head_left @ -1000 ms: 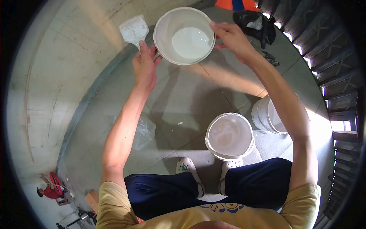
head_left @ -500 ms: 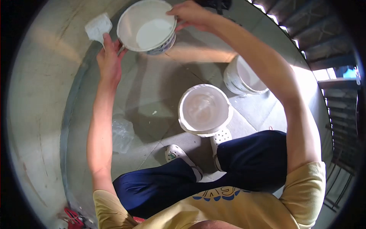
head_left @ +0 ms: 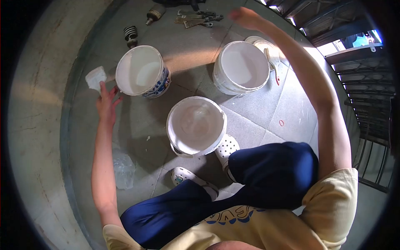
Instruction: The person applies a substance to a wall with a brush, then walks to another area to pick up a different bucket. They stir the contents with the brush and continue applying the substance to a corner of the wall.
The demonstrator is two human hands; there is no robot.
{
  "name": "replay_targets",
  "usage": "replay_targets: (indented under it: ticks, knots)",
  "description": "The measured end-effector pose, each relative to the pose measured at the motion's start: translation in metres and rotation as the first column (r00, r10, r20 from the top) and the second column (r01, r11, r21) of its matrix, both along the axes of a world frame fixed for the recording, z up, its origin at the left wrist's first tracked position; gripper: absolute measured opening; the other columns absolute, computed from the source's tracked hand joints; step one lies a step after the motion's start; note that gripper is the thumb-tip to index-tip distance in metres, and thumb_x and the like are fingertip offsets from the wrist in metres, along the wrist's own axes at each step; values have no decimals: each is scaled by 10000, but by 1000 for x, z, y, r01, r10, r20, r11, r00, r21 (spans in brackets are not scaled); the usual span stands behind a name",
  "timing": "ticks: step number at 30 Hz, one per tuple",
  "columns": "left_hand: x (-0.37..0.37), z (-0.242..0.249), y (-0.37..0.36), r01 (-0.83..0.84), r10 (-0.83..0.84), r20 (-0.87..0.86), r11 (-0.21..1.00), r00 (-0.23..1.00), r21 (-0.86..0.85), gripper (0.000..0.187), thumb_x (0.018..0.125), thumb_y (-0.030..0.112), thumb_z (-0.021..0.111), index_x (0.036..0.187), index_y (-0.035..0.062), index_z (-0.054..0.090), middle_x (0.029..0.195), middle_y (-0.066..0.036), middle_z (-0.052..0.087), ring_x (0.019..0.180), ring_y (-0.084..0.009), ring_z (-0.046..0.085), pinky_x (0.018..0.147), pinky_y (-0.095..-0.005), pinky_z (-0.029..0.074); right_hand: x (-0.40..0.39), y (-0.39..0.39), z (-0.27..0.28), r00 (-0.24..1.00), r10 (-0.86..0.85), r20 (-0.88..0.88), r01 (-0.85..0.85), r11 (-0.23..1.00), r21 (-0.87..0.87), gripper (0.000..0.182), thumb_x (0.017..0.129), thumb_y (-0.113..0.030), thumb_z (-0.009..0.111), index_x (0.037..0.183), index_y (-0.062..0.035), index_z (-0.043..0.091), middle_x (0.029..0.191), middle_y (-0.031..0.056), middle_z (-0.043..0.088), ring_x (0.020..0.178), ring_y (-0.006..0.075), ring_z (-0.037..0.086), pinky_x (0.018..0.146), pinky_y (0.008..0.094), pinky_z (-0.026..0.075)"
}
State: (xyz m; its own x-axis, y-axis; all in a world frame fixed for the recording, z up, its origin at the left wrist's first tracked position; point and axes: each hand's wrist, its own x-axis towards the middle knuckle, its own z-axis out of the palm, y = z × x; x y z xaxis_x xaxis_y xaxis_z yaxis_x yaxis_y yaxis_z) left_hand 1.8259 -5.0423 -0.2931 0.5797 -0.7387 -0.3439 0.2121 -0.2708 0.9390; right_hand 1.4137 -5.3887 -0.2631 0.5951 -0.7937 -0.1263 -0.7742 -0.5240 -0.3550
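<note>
My left hand [head_left: 107, 104] holds a putty knife [head_left: 96, 78] whose broad blade is coated white and points away from me. Its outer fingers reach toward the rim of a printed bucket [head_left: 160, 85] with white material inside, standing on the floor at the far left. Stretched out to the far right, my right hand [head_left: 246, 18] is smeared by motion, and its fingers do not show clearly. Nearest to it lie several scrapers [head_left: 196, 18]. In front of my feet stands a white bucket [head_left: 196, 125] with a wet, streaky inside.
Another white bucket [head_left: 241, 68] stands at the right, with a round lid [head_left: 266, 49] and a long-handled tool behind it. A mixer with a coiled spring-like part [head_left: 130, 33] lies at the far left. A clear plastic bag [head_left: 123, 170] rests near the curved wall [head_left: 37, 125].
The printed bucket, held in both hands before, now stands on the floor. My right hand has let go and moved away to the right. My left hand keeps the putty knife.
</note>
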Motion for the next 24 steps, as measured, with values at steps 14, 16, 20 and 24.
replay_targets:
  ticks: [14, 16, 20, 24]
  knots:
    - [18, 0, -12, -75, 74, 169, 997, 983, -4, 589, 886, 550, 510, 949, -36, 475, 1131, -298, 550, 1145, -324, 532, 918, -480, 483, -124, 135, -44, 634, -643, 429, 329, 727, 603, 431, 983, -366, 424, 1027, 20, 611, 902, 60, 623, 789, 135, 540, 767, 290, 430]
    - [14, 4, -11, -75, 76, 175, 997, 982, -11, 550, 884, 551, 513, 878, 5, 449, 1121, -296, 556, 1142, -323, 534, 919, -484, 481, -123, 139, -44, 662, -628, 409, 360, 745, 561, 465, 985, -382, 414, 1040, 33, 617, 913, 74, 631, 800, 149, 555, 789, 300, 437]
    - [16, 2, -3, -36, 38, 195, 999, 980, -15, 545, 876, 560, 521, 836, 22, 441, 1115, -294, 560, 1137, -328, 538, 919, -485, 479, -125, 151, -42, 643, -602, 473, 315, 771, 553, 372, 985, -288, 428, 1029, 44, 590, 893, 71, 617, 786, 139, 529, 753, 295, 429]
    - [21, -6, 0, -62, 58, 188, 998, 981, 15, 550, 870, 567, 526, 844, 24, 443, 1117, -293, 560, 1136, -328, 538, 918, -485, 478, -126, 155, -38, 651, -589, 479, 341, 790, 509, 423, 993, -320, 403, 1056, 45, 606, 928, 81, 635, 827, 144, 561, 792, 310, 456]
